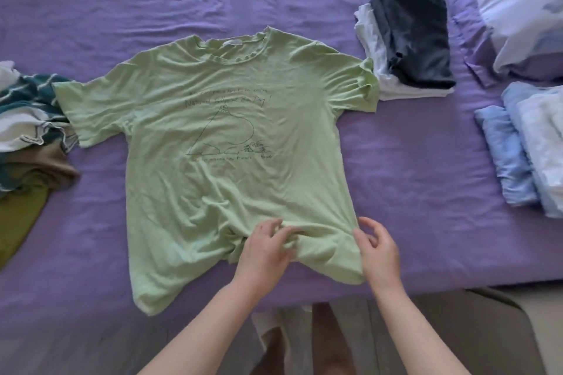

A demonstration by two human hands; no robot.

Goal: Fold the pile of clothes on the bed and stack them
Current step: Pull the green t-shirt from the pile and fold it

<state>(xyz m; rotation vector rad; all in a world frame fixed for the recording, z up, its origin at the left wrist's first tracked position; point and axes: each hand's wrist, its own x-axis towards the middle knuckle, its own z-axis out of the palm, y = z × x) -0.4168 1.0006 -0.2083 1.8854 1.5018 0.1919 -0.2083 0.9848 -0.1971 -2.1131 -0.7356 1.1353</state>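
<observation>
A light green T-shirt [213, 137] with a black line drawing lies face up and spread out on the purple bed sheet [411, 167], collar away from me. Its lower hem is bunched near the bed's front edge. My left hand [265, 250] pinches a fold of the bunched hem at the middle. My right hand [379, 250] has its fingers curled at the shirt's lower right corner; whether it grips the cloth I cannot tell. At the left edge of the bed lies a loose pile of unfolded clothes [27, 128], teal-and-white, brown and olive.
A folded stack with a dark grey garment [417, 39] on white ones sits at the back right. Folded light blue and white clothes [524, 149] lie at the right edge. A rumpled duvet [524, 6] fills the far right corner. The floor and my legs show below the bed.
</observation>
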